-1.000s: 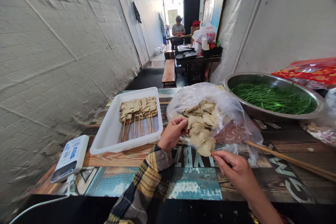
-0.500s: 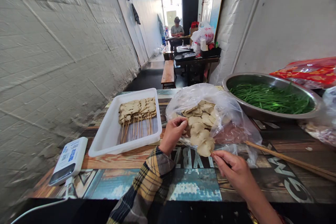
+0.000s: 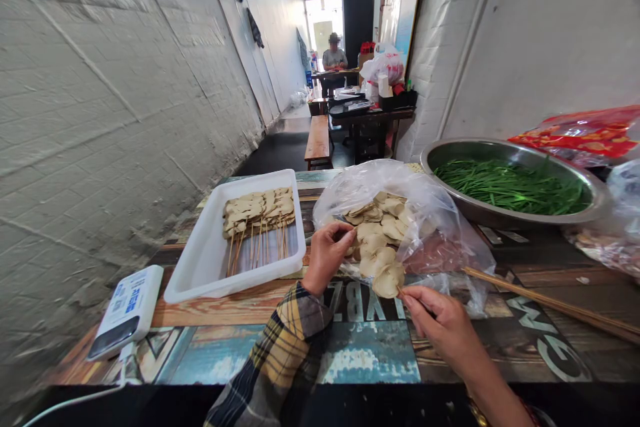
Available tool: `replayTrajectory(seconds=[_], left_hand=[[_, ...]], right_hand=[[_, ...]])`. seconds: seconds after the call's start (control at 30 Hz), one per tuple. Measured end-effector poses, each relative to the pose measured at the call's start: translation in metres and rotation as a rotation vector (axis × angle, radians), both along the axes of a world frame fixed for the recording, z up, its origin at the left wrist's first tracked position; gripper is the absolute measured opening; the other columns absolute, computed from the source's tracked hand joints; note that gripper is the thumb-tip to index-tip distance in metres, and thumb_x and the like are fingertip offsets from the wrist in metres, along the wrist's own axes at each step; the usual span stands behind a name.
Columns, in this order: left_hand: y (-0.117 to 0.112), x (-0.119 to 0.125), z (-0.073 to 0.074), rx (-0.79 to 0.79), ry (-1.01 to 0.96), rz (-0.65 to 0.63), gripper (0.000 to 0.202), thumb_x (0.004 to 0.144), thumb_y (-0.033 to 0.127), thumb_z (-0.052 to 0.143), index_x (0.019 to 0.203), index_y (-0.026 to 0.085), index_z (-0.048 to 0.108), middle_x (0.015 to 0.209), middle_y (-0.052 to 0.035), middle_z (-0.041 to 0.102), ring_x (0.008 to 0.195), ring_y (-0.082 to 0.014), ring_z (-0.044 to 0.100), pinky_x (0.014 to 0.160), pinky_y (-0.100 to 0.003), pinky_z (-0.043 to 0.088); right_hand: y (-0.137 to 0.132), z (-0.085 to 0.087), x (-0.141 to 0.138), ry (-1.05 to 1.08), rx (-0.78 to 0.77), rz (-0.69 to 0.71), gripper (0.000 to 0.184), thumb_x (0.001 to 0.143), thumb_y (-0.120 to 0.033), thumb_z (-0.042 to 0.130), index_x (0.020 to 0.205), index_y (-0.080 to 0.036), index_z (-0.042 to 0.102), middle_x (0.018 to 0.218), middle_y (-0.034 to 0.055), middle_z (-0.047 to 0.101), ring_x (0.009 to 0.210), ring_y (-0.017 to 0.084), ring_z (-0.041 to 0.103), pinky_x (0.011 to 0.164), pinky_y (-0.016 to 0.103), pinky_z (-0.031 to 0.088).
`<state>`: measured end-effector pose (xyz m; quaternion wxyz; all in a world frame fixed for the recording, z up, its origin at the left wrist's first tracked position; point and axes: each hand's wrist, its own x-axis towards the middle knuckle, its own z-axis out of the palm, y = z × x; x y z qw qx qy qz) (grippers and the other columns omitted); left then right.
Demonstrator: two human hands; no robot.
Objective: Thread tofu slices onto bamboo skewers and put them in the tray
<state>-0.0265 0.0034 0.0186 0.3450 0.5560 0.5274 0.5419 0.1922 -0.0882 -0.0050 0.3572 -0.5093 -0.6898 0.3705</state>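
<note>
My left hand (image 3: 327, 255) is closed, its fingers pinching a tan slice at the mouth of a clear plastic bag (image 3: 425, 213) full of tan round slices (image 3: 383, 220). My right hand (image 3: 440, 323) is closed on a thin bamboo skewer that carries several threaded slices (image 3: 383, 267) up toward the left hand. Both hands meet just in front of the bag, over the painted wooden table (image 3: 365, 350). My left sleeve is yellow and dark plaid.
A white tray (image 3: 200, 267) with finished skewers (image 3: 257, 213) lies to the left. A power bank (image 3: 125, 310) with a cable sits near the left table edge. A steel bowl (image 3: 597, 197) of green stalks stands at back right, loose bamboo skewers (image 3: 550, 303) beside it. A person sits far down the room.
The view has drifted slightly; both hands and the skewer stay at the bag's mouth, with the left fingers shifting a little on a slice.
</note>
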Motion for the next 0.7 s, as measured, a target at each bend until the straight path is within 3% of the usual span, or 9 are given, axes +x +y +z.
replayTrajectory(seconds=[0.27, 0.7], left_hand=[[-0.0001, -0.0017, 0.002, 0.036, 0.05, -0.057, 0.015, 0.075, 0.03, 0.067, 0.075, 0.016, 0.072, 0.072, -0.0031, 0.066, 0.066, -0.0137, 0.054, 0.061, -0.023, 0.041], [0.0021, -0.0055, -0.0007, -0.099, -0.071, -0.157, 0.023, 0.074, 0.036, 0.069, 0.072, 0.013, 0.068, 0.066, -0.0009, 0.06, 0.059, -0.0096, 0.049, 0.054, -0.02, 0.037]], right_hand=[[-0.0005, -0.0018, -0.002, 0.024, -0.017, 0.011, 0.037, 0.094, -0.041, 0.043, 0.092, -0.016, 0.071, 0.048, -0.0039, 0.051, 0.044, 0.013, 0.051, 0.046, 0.022, 0.039], [-0.0003, -0.0008, -0.0055, 0.065, -0.028, 0.03, 0.032, 0.094, -0.039, 0.043, 0.083, -0.018, 0.065, 0.048, -0.0047, 0.048, 0.045, 0.012, 0.048, 0.049, 0.022, 0.038]])
